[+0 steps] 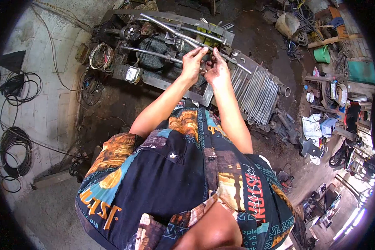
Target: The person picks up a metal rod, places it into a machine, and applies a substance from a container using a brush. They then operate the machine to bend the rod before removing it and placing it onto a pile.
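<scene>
A long thin metal rod (171,30) slants across the machine (154,52) from upper left down to the right. My left hand (192,63) has its thumb and fingers closed on the rod near its middle. Just to the right, my right hand (216,70) pinches the same rod, its fingertips dark with grime. The rod's right end extends over a row of metal rods (254,93) lying side by side on the bench. Another bar (148,54) runs across the machine, left of my hands.
A round tub (101,56) and a white-faced box (132,74) stand at the machine's left side. Coiled cable (16,152) hangs on the left wall. A green bucket (321,54) and a cluttered rack (321,79) are at the right.
</scene>
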`<state>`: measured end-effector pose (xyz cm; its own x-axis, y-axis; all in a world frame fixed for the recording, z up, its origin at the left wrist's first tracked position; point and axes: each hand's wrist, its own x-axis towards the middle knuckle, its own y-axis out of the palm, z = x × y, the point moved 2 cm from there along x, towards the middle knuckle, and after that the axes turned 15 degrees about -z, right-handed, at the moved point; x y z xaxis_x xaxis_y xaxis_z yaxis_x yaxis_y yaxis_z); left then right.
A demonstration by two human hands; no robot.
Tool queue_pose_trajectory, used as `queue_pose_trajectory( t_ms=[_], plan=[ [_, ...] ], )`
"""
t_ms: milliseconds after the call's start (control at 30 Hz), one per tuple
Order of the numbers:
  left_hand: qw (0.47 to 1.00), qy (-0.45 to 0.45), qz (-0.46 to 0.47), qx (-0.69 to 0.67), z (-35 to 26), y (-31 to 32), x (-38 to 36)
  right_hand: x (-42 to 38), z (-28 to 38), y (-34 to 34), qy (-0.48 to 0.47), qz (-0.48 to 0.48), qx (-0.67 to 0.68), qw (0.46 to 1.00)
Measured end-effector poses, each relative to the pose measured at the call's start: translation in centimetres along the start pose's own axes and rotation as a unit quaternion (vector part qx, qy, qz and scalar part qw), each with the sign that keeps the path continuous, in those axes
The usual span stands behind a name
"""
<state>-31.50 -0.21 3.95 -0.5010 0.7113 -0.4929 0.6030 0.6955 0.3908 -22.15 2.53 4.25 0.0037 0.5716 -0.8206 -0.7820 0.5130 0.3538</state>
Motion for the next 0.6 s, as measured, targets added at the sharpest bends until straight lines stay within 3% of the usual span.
queue_pose_trajectory(
  t_ms=[167,267,333,367,400,433,500,533,600],
  plan=[
    [0.999,0.011,0.033,0.002,0.7,-0.4,0.5,-0.2,-0.5,-1.0,0.019,-0.038,-0.023,0.999],
    [1.000,0.016,0.022,-0.003,1.3,-0.7,0.1,-0.7,-0.3,-2.4,0.042,0.008,-0.019,0.999],
    [1.000,0.014,0.009,-0.006,1.3,-2.4,1.0,-2.4,-1.0,-2.2,0.068,0.089,-0.066,0.991],
    [0.999,0.038,0.005,0.000,1.4,-3.3,1.3,-3.7,-0.7,-2.4,-0.028,0.069,-0.125,0.989],
    [0.998,0.060,0.001,0.008,1.6,-4.1,1.5,-4.5,0.0,-2.6,-0.204,0.111,-0.204,0.951],
    [0.998,0.066,0.001,0.001,1.9,-4.8,1.5,-4.6,0.9,-2.8,-0.346,0.093,-0.304,0.883],
    [0.997,0.062,-0.016,0.036,2.4,-6.4,1.6,-5.8,2.8,-2.1,-0.583,0.069,-0.467,0.661],
    [0.996,0.067,-0.019,0.048,2.8,-6.9,1.8,-5.3,2.9,-2.0,-0.585,0.070,-0.518,0.620],
    [0.996,0.067,0.000,0.054,3.4,-7.0,1.4,-1.8,2.3,-2.5,-0.511,0.131,-0.563,0.636]
  ],
)
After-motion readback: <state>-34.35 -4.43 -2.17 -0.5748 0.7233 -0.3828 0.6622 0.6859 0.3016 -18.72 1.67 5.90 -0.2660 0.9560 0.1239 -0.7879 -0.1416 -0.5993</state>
